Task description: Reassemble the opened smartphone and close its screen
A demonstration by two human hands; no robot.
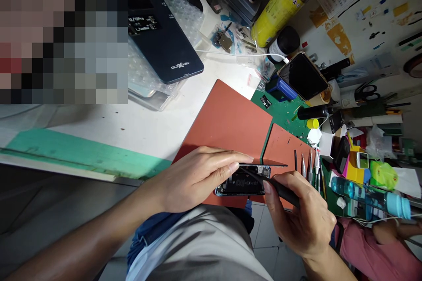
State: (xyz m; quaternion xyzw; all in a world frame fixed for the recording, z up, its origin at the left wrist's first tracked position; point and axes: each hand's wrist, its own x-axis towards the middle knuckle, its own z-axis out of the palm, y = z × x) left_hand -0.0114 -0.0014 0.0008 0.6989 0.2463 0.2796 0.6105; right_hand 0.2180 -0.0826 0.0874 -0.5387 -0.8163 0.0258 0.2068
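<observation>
An opened phone (243,184) lies on the red-brown mat, its dark battery and inner parts showing. Its screen panel (275,165) stands raised along the far edge, seen nearly edge-on. My left hand (194,178) pinches the panel between thumb and fingers at its left part. In my right hand (301,210) is a slim black tool (284,191) that narrows to a point. The tool slants leftward over the phone's interior, with its tip close to my left thumb. Whether the tip touches anything inside cannot be made out.
Several thin hand tools (310,167) lie right of the mat (227,114). Farther right stands a blue water bottle (365,195). A phone on a stand (303,75), a yellow spray can (277,9) and a dark flat device (165,39) are behind. A co-worker's pink sleeve (362,246) shows lower right.
</observation>
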